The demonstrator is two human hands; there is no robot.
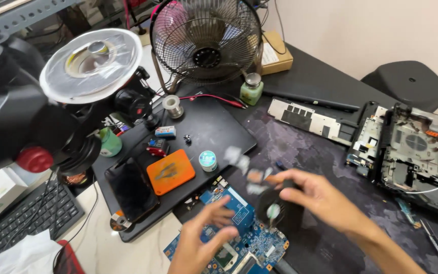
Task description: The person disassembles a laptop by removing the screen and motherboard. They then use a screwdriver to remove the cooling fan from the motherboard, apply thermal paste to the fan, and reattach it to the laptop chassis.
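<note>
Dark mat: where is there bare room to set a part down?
Bare mat lies between the silver bracket, the open laptop chassis and the right hand. Crowded: the blue circuit board under the left hand, and the black pad with phone and orange tool.

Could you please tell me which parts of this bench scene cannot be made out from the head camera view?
- Right hand: motion-blurred; its grip on the black cooling fan is unclear.
- Left hand: blurred fingers hide part of the blue circuit board; contact uncertain.
- Pale pieces above the fan: too smeared to identify.
- Opened laptop chassis: cut off by the right edge.
- Keyboard: cut off at the left edge.
</note>
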